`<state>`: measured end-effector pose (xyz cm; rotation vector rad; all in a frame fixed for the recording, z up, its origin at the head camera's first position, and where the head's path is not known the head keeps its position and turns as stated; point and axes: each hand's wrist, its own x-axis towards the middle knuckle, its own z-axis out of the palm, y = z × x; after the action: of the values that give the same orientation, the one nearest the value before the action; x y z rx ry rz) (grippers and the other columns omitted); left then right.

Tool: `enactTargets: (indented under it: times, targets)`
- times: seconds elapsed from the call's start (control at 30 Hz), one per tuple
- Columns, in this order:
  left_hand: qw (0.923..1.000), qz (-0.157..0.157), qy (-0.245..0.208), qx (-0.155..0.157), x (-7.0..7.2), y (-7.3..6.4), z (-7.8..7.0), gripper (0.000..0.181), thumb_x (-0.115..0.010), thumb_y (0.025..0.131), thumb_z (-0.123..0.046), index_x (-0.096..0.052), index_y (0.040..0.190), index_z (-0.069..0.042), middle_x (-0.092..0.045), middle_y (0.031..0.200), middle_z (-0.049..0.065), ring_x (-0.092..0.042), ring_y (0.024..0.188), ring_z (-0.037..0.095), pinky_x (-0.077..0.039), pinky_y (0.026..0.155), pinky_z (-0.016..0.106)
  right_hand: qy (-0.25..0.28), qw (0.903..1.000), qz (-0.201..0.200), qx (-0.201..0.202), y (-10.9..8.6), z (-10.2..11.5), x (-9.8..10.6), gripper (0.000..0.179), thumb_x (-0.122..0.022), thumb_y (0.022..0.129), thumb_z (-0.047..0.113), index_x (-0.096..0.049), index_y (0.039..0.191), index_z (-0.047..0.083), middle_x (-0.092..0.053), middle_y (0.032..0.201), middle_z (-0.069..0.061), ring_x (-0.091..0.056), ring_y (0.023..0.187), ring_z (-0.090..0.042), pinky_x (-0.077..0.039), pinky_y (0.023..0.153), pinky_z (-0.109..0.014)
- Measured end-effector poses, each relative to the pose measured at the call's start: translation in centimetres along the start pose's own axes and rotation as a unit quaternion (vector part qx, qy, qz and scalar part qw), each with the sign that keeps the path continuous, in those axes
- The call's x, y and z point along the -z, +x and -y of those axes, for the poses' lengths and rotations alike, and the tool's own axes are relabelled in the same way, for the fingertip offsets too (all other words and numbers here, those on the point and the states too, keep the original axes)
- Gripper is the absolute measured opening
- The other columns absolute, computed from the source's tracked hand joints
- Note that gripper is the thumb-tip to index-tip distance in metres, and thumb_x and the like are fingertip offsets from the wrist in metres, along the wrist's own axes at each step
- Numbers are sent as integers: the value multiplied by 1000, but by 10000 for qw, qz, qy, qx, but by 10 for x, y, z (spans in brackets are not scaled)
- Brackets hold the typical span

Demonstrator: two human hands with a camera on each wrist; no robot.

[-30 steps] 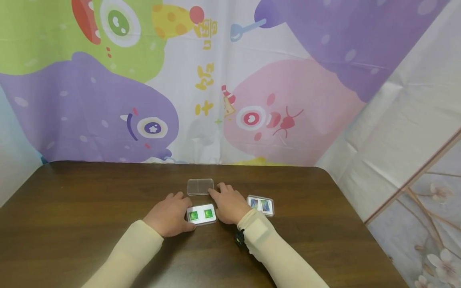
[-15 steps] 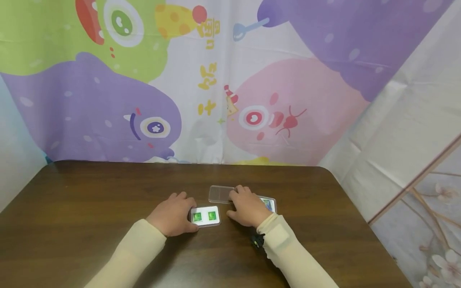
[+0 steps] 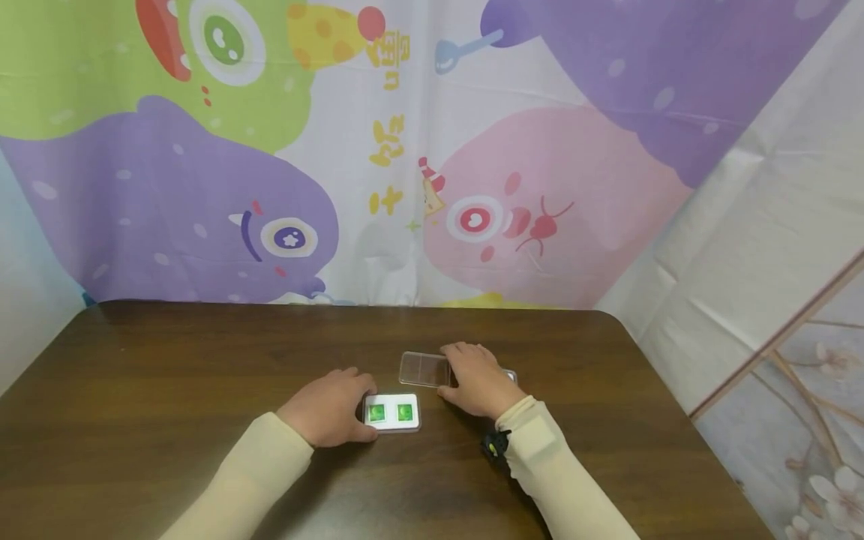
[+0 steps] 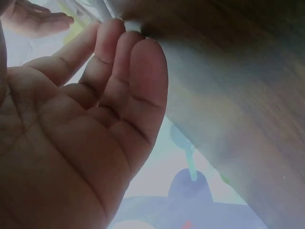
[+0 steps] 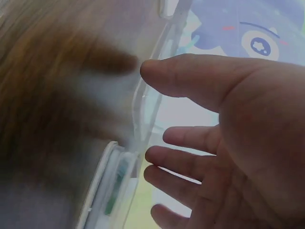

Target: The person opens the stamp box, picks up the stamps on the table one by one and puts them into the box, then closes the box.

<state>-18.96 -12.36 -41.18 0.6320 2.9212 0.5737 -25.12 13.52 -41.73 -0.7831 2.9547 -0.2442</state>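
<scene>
A small flat case (image 3: 391, 412) with two green pictures on white lies on the brown table in the head view. My left hand (image 3: 327, 409) grips its left end, thumb on the near corner and fingers at the far one. A clear plastic lid (image 3: 424, 369) lies beyond and to the right. My right hand (image 3: 481, 381) is at the lid's right end. In the right wrist view its thumb (image 5: 176, 74) overlaps the lid's edge (image 5: 145, 102) and the fingers are fairly straight and spread. A second case (image 3: 511, 376) is mostly hidden behind the right hand.
The table (image 3: 202, 360) ends at a cartoon-printed cloth (image 3: 378, 255) hanging behind it. A white flowered cloth (image 3: 810, 375) hangs along the right side. A dark device (image 3: 496, 444) is strapped to the right wrist.
My right hand has moved right with the clear lid, away from the green-picture case and towards the second case. The left hand has kept its hold, with the case shifted slightly right and nearer.
</scene>
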Motion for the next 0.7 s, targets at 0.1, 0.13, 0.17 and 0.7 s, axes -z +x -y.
enactTargets:
  times: [0.1,0.13,0.17,0.7]
  targets:
    - [10000,-12,-25,-50,-1,0,-1,45,-92,72,-33,-67,103,-12,-56,86,-3,-50,78,17,-47,74,39,-35,10000,43,23,1,-1,-1,62,-73,97,33,-52,145,0,-57,144,-18,-51,136,-35,-35,117,-52]
    - [10000,-21,-37,-59,-1,0,-1,45,-92,72,-33,-67,102,-12,-56,86,-3,-50,78,17,-46,74,39,-44,10000,47,36,1,-1,-2,60,-72,98,33,-53,144,0,-57,143,-18,-52,135,-35,-36,115,-53]
    - [10000,-35,-43,-74,-1,0,-1,45,-92,72,-32,-67,102,-12,-56,86,-4,-49,78,16,-46,73,39,-64,9999,65,43,1,-1,-2,59,-71,99,33,-53,144,0,-57,143,-18,-52,135,-35,-36,115,-53]
    - [9997,0,-233,14,-2,-1,-2,43,-91,73,-29,-64,101,-13,-55,82,-5,-49,73,14,-45,71,37,-106,9999,-1,38,0,1,-6,48,-67,102,32,-58,141,6,-59,143,-14,-52,136,-32,-29,119,-56]
